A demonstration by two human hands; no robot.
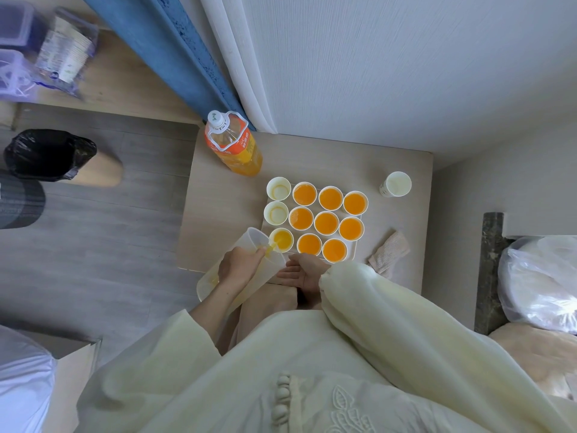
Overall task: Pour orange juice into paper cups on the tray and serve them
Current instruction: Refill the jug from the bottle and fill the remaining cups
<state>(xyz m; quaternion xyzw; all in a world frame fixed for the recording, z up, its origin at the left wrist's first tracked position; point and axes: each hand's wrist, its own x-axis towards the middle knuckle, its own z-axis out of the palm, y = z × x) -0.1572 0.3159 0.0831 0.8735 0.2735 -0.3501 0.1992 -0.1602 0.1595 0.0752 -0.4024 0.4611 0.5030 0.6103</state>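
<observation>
Obs.: nearest me, the left grip [240,265] is wrapped round a clear pitcher [253,239], tilted. A thin stream runs from its spout into the corner cup [282,241] at the near-left of the tray [356,245]. The right grip [304,271] holds nothing: palm up, fingers straight, at the tray's near edge just beside the pitcher. Risks, my judgement: the spout sits right at the rim, so a wobble puts juice on the tray. The pitcher looks almost drained, and tipping it steeper could surge. The loose sleeve [374,292] hangs near the tray's near-row full cups [334,250] and might catch one. Two cups [276,213] behind, on the tray's left side, look almost dry. The pale desk [224,207] also carries a crumpled napkin [390,251] right of the tray, a spare cup [395,183] beyond-right and the juice bottle [232,148] beyond-left. Past the tray are a wall corner and curtains [199,57], with grey floor [109,245] to the left.
</observation>
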